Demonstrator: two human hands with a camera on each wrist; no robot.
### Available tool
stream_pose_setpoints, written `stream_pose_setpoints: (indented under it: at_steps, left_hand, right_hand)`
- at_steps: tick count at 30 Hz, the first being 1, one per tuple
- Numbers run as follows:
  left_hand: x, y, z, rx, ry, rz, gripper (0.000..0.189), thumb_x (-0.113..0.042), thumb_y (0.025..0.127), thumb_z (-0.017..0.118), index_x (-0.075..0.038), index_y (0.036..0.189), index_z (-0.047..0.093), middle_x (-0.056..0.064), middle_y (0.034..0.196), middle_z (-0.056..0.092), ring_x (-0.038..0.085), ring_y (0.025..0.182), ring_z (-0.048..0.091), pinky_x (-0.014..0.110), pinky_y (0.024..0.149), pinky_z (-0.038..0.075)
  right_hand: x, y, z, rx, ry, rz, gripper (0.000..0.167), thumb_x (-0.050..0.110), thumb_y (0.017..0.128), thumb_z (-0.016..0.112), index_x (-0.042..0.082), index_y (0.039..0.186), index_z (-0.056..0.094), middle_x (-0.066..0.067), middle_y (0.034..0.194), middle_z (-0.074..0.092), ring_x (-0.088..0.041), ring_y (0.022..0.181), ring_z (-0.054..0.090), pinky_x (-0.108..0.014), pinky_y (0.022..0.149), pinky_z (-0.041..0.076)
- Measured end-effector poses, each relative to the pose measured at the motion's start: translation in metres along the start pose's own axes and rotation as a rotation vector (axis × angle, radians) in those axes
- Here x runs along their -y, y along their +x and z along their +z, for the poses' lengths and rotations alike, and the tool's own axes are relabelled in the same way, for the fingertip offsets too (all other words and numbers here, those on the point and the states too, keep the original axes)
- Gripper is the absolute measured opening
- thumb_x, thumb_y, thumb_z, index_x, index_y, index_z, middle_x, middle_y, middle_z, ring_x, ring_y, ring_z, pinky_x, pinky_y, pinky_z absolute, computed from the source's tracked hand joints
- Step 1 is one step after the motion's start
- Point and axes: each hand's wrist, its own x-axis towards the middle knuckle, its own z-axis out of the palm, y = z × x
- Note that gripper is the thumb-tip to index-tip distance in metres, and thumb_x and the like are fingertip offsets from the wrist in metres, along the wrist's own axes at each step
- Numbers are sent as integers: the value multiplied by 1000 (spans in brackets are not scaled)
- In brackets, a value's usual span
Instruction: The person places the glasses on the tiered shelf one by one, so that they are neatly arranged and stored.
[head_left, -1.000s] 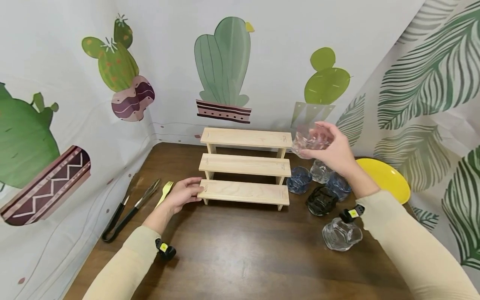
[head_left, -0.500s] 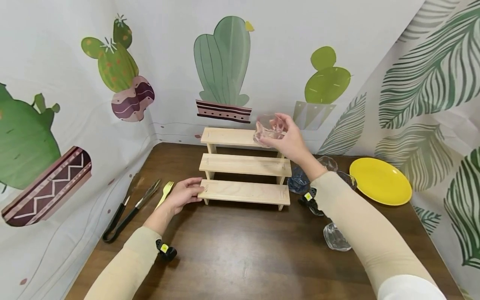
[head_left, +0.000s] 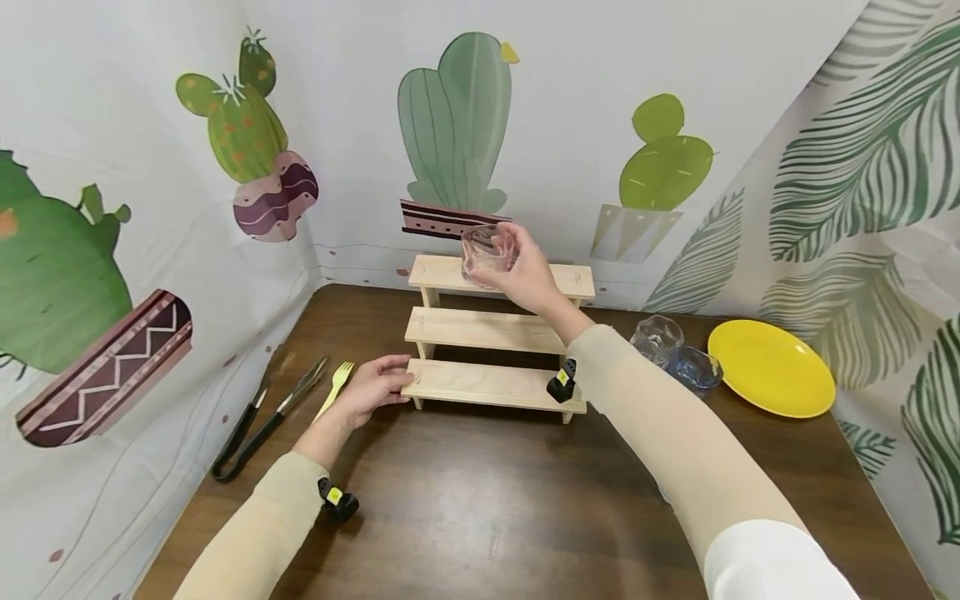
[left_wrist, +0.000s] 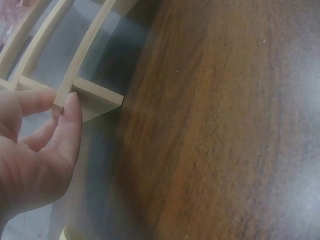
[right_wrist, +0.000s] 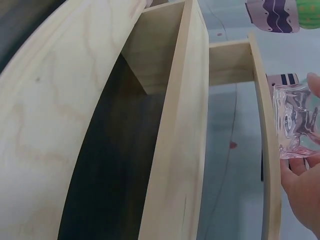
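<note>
A three-step wooden display stand (head_left: 487, 327) stands on the brown table against the back wall. My right hand (head_left: 531, 275) grips a clear wavy glass (head_left: 482, 252) by its right side, at the top step near its middle. Seen from the right wrist, the glass (right_wrist: 294, 120) is upright beside the edge of the top board (right_wrist: 265, 130); whether its base touches the wood I cannot tell. At the lowest step's left end, my left hand (head_left: 372, 386) pinches the board. The left wrist view shows its thumb and fingers on either side of the board's tip (left_wrist: 58, 107).
Right of the stand sit a clear glass (head_left: 657, 337) and a blue glass (head_left: 695, 370), with a yellow plate (head_left: 772, 367) beyond. My right sleeve covers other glasses. On the left lie black-handled tongs (head_left: 262, 433) and a yellow fork (head_left: 336, 386).
My right hand has carried the clear glass leftward, from right of the stand to the middle of the top step. The left hand has kept its hold on the lowest step.
</note>
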Motion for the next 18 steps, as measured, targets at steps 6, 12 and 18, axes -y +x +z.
stream_pose_setpoints:
  at_steps: [6, 12, 18]
  left_hand:
    - [1, 2, 1, 2, 1, -5, 58, -6, 101, 65, 6, 153, 42, 24, 131, 57, 16, 91, 66, 27, 74, 60]
    - [2, 2, 1, 3, -1, -3, 58, -6, 101, 65, 6, 152, 42, 23, 130, 58, 16, 91, 66, 27, 74, 60]
    - [2, 1, 0, 3, 1, -3, 58, -7, 101, 65, 6, 153, 41, 24, 131, 58, 16, 90, 66, 26, 74, 60]
  right_hand:
    - [4, 8, 12, 0, -39, -7, 94, 26, 82, 92, 10, 156, 37, -8, 142, 56, -21, 128, 53, -36, 104, 47]
    - [8, 10, 18, 2, -61, 22, 93, 27, 82, 92, 13, 155, 38, -7, 142, 56, -21, 128, 53, -35, 104, 47]
    - [14, 8, 16, 26, -58, 51, 98, 25, 80, 94, 12, 157, 35, -9, 145, 53, -24, 129, 52, -37, 106, 47]
